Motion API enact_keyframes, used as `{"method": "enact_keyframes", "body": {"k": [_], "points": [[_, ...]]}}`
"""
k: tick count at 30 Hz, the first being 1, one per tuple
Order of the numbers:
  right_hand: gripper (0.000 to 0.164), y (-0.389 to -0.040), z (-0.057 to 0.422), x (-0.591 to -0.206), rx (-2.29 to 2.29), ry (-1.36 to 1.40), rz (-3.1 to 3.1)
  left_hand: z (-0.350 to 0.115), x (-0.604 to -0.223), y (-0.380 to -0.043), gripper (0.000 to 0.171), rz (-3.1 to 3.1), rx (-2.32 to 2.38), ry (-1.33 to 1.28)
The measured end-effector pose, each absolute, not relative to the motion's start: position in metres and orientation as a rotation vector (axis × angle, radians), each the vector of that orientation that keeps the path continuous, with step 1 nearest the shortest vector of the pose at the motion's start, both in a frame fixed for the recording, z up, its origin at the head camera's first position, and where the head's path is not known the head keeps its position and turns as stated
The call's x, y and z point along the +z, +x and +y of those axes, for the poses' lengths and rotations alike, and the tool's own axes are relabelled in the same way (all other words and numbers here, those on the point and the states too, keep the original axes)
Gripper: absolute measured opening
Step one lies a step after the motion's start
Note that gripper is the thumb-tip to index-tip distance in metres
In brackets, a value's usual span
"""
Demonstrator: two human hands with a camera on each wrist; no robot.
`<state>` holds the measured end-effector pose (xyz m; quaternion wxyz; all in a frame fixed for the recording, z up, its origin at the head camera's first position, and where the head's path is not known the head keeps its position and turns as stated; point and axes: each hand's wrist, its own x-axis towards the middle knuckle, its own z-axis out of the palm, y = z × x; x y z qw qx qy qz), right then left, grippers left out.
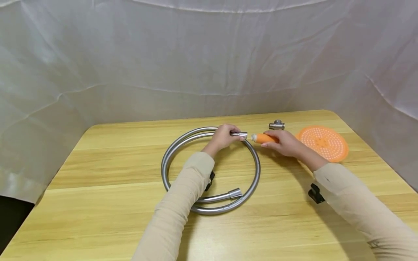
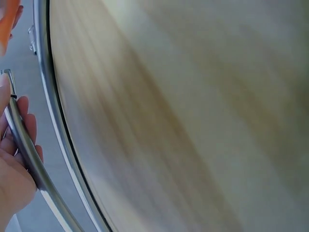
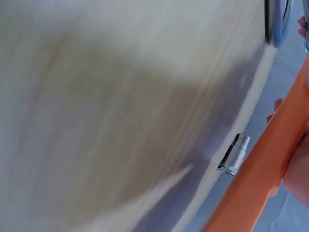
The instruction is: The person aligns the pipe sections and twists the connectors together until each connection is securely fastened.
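My left hand grips one end of a coiled chrome shower hose, just behind its metal connector. In the left wrist view the fingers curl round the hose. My right hand holds an orange shower head by its handle, the pale threaded tip pointing left. A small gap separates that tip from the connector. The shower head's wide round perforated face lies out to the right. In the right wrist view the orange handle runs along the palm.
A small chrome tee fitting lies on the wooden table behind my right hand. The hose's other end rests inside the coil's near side. Black camera mounts hang by the wrists. A pale curtain surrounds the table's back and sides.
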<state>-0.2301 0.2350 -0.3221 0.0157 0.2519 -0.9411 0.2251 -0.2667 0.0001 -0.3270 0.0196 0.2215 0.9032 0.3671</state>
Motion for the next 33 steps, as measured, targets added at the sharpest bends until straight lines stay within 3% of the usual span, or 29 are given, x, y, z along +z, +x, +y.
{"method": "enact_keyframes", "body": {"k": [7, 33], "points": [[0.039, -0.234, 0.23, -0.322, 0.683, 0.753, -2.946, 0.0, -0.326, -0.266, 0.029, 2.787, 1.165, 0.676], [0.037, -0.242, 0.222, -0.315, 0.569, 0.729, -2.915, 0.004, -0.328, -0.269, 0.03, 2.82, 1.166, 0.68]]}}
